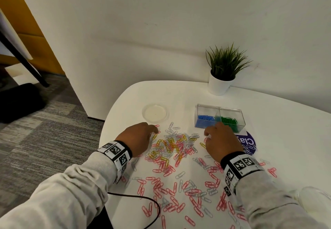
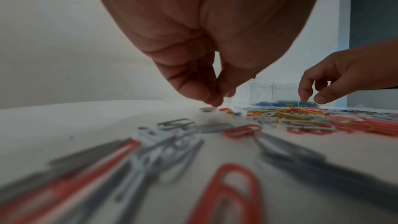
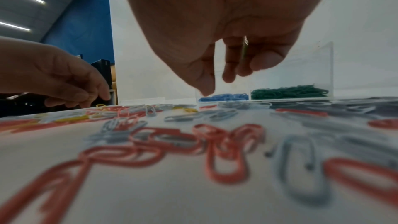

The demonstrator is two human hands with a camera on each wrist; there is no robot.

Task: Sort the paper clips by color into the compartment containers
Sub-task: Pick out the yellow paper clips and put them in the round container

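Note:
A loose pile of paper clips (image 1: 172, 146), red, yellow and grey-white, spreads over the white table (image 1: 286, 121). A clear two-compartment container (image 1: 219, 119) holds blue clips (image 3: 224, 97) on its left and green clips (image 3: 288, 91) on its right. My left hand (image 1: 155, 130) reaches down at the pile's far left edge with thumb and finger pressed together (image 2: 215, 104). A bit of yellow clip (image 3: 91, 98) shows in that pinch. My right hand (image 1: 207, 133) hovers just in front of the container. Its thumb and index are apart, and its curled fingers hold a thin yellowish clip (image 3: 244, 48).
A shallow clear round dish (image 1: 155, 113) sits beyond my left hand, and another (image 1: 315, 198) at the near right. A potted plant (image 1: 222, 74) stands by the wall. A purple sticker (image 1: 249, 142) lies right of my right hand. A black cable (image 1: 143, 197) crosses the near table edge.

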